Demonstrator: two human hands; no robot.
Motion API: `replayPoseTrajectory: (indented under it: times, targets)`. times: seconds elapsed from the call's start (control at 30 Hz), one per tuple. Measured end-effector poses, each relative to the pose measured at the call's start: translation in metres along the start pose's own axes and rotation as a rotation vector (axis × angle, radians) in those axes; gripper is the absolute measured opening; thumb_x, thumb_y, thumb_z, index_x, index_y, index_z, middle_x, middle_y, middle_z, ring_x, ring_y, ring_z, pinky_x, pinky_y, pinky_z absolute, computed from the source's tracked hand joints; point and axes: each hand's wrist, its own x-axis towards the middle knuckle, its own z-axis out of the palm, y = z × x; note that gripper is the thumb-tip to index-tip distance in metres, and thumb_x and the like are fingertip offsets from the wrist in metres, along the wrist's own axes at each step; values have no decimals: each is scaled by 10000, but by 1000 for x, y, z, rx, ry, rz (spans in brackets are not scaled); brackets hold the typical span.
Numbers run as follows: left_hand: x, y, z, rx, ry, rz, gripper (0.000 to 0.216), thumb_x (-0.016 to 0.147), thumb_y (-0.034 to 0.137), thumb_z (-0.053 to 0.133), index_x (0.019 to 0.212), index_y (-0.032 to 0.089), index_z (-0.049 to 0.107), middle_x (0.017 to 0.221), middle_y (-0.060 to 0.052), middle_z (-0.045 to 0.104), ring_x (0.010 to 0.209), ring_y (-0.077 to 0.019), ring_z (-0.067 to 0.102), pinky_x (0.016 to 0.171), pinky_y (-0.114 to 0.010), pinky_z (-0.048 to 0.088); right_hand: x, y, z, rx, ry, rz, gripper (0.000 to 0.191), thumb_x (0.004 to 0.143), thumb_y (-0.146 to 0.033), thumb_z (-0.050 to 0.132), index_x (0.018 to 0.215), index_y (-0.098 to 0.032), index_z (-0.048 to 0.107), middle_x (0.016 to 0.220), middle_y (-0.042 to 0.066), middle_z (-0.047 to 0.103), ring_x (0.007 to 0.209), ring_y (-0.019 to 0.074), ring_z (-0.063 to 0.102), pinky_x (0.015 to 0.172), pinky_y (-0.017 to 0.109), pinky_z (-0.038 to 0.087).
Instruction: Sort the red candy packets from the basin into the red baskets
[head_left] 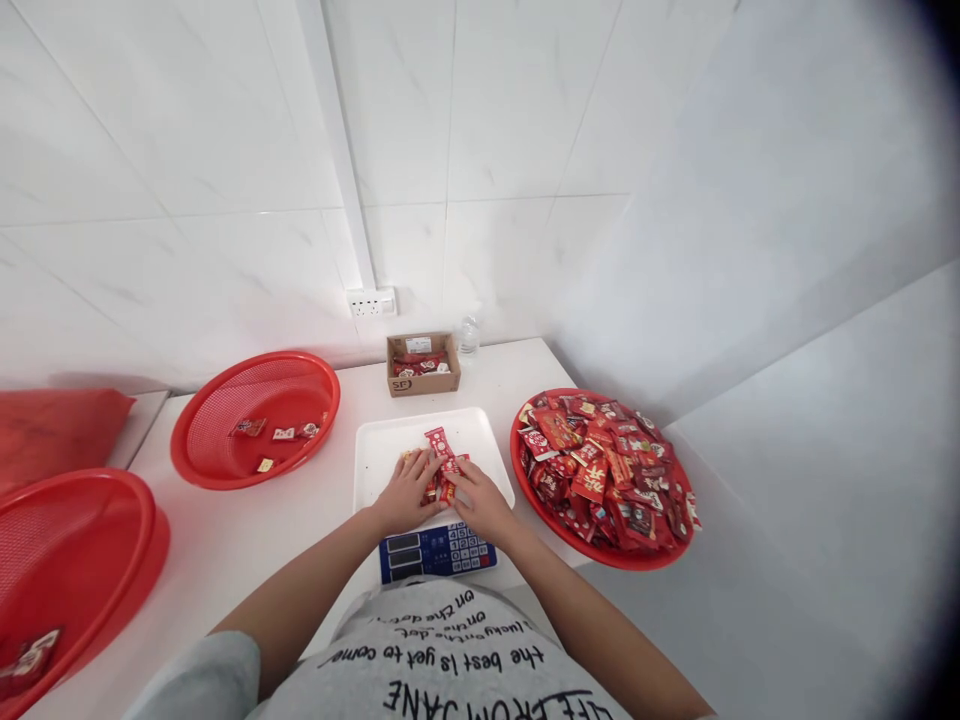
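My left hand (pixel 409 492) and my right hand (pixel 480 502) lie side by side on the white tray (pixel 382 445) of a blue scale (pixel 437 551). Both have curled fingers on a small heap of red snack packets (pixel 442 462) at the tray's near edge. One long red packet (pixel 438 440) sticks out behind the fingers. What sits under the palms is hidden.
A red basket (pixel 609 560) piled with red packets stands to the right. Left of the scale is a red basket (pixel 195 455) with a few small packets; another red basket (pixel 90 560) sits at near left. A cardboard box (pixel 422 381), a clear bottle (pixel 469 335) and a wall socket (pixel 370 303) are behind.
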Motion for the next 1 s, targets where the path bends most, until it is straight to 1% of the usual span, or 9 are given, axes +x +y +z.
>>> replayPoseTrajectory:
  times: [0.1, 0.27, 0.33, 0.43, 0.57, 0.7, 0.8, 0.9, 1.0]
  targets:
    - [1, 1, 3, 12, -1, 41, 775, 811, 629, 406, 1438, 212, 219, 1516, -139, 166, 1392, -310, 90, 1104, -529, 118, -2, -1, -2, -8, -11, 4, 460, 776, -213, 553, 1235, -191, 550, 1389, 120, 417, 1289, 249, 362, 1077, 442, 304]
    - [0, -12, -1, 25, -29, -4, 888, 758, 680, 443, 1452, 205, 159, 1523, -136, 128, 1394, -315, 58, 1101, -538, 109, -7, 0, -7, -55, -18, 62, 495, 781, -238, 566, 1271, -194, 519, 1408, 126, 391, 1315, 272, 313, 1076, 467, 289]
    - [-2, -19, -5, 39, -45, -25, 852, 753, 673, 462, 1442, 243, 202, 1525, -118, 138, 1392, -325, 58, 1094, -553, 111, -8, 1, -8, -59, -33, 77, 482, 785, -241, 563, 1264, -201, 527, 1400, 123, 401, 1313, 275, 315, 1073, 469, 291]
    - [-5, -28, -11, 55, -64, -35, 757, 751, 664, 477, 1395, 297, 325, 1523, -99, 163, 1389, -334, 73, 1088, -558, 120, -7, 1, -9, -47, -34, 79, 444, 786, -243, 557, 1229, -206, 558, 1382, 118, 422, 1307, 269, 329, 1077, 455, 289]
    - [-6, -31, -13, 49, -76, -55, 763, 754, 677, 454, 1385, 258, 357, 1517, -110, 183, 1388, -327, 95, 1098, -528, 137, 0, -1, -9, -32, -38, 82, 481, 804, -303, 544, 1271, -192, 513, 1410, 130, 379, 1319, 256, 313, 1084, 434, 284]
    - [-3, -34, -7, 32, -10, -98, 614, 858, 586, 348, 1381, 263, 361, 1510, -93, 216, 1385, -300, 144, 1094, -528, 157, 12, -1, -4, -80, -76, 125, 606, 817, -424, 531, 1367, -214, 386, 1482, 118, 261, 1367, 277, 207, 1091, 471, 244]
    - [1, -38, -3, 3, 40, -95, 550, 880, 490, 391, 1380, 265, 353, 1502, -94, 240, 1379, -287, 176, 1092, -514, 186, 21, -2, -1, -125, -125, 115, 639, 828, -471, 505, 1396, -232, 334, 1500, 102, 226, 1381, 290, 155, 1096, 492, 203]
    - [3, -38, -5, -67, 54, -100, 577, 870, 410, 446, 1403, 246, 300, 1496, -100, 251, 1370, -258, 217, 1094, -446, 236, 29, -6, 0, -138, -191, 88, 620, 844, -496, 467, 1396, -248, 333, 1498, 74, 241, 1383, 293, 144, 1100, 509, 159]
    - [4, -34, -10, -140, 52, -123, 672, 848, 389, 483, 1436, 236, 197, 1503, -107, 224, 1356, -234, 265, 1066, -386, 307, 33, -10, -2, -116, -236, 45, 597, 842, -498, 470, 1377, -253, 372, 1489, 50, 271, 1383, 288, 148, 1106, 504, 135]
